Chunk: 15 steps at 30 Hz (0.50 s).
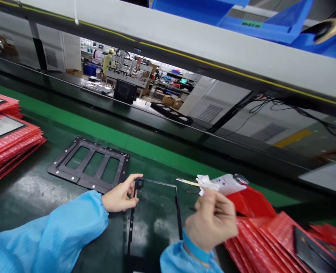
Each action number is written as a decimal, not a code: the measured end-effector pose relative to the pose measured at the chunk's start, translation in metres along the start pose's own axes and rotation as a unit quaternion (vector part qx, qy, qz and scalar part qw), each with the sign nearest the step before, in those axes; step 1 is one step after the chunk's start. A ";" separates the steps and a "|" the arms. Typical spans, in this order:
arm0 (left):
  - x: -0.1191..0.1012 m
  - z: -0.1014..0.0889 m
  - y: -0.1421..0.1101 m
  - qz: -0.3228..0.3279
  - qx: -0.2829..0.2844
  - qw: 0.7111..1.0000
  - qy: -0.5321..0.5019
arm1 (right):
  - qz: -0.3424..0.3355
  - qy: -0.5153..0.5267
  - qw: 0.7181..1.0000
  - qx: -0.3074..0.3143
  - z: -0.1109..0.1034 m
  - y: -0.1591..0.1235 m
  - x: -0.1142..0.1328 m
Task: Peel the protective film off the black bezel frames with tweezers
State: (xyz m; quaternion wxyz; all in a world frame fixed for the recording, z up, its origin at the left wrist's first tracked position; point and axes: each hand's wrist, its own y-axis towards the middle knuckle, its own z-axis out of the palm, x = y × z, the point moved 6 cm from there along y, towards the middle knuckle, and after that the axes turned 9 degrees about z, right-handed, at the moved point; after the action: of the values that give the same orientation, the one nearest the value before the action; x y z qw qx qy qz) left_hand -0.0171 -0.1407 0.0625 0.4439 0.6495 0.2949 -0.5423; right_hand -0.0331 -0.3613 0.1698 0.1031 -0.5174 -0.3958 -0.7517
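My left hand (pixel 124 195) grips the upper left corner of a thin black rectangular frame (pixel 177 206) between thumb and fingers. The frame stands tilted over the dark green table, its lower end at the picture's bottom edge. My right hand (pixel 213 218) is closed and slightly blurred, to the right of the frame. At its fingertips shows crumpled white tissue (pixel 204 182); whether the fingers hold it is not clear. A slim beige tool with a pointed dark tip (pixel 189 182) sticks out left from the tissue. A white bottle with a metal cap (pixel 230 182) is just behind.
A black fixture plate with three openings (pixel 92 163) lies left of the frame. Stacks of red bubble-wrap pouches stand at left (pixel 17 148) and right (pixel 258 242). A grey shelf (pixel 213 49) with blue bins (pixel 272 26) crosses above. Far behind, a person stands near machines.
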 end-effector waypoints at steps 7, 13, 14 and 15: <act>0.002 0.005 -0.001 0.001 0.006 1.000 -0.024 | 0.026 0.034 0.999 -0.018 -0.013 0.020 -0.005; 0.000 0.004 0.002 0.006 0.003 0.999 -0.039 | 0.080 -0.101 0.955 0.269 0.028 -0.009 -0.027; 0.001 0.003 0.003 0.005 0.002 0.999 -0.039 | 0.079 -0.109 0.947 0.292 0.031 -0.010 -0.028; 0.002 0.003 0.003 0.003 -0.002 0.999 -0.039 | 0.072 -0.116 0.941 0.308 0.032 -0.010 -0.028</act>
State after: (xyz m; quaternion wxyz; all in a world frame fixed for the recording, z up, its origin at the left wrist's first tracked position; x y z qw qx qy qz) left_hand -0.0154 -0.1443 0.0614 0.4585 0.6274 0.2765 -0.5654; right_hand -0.0043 -0.3396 0.1456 0.2648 -0.5710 -0.5791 -0.5181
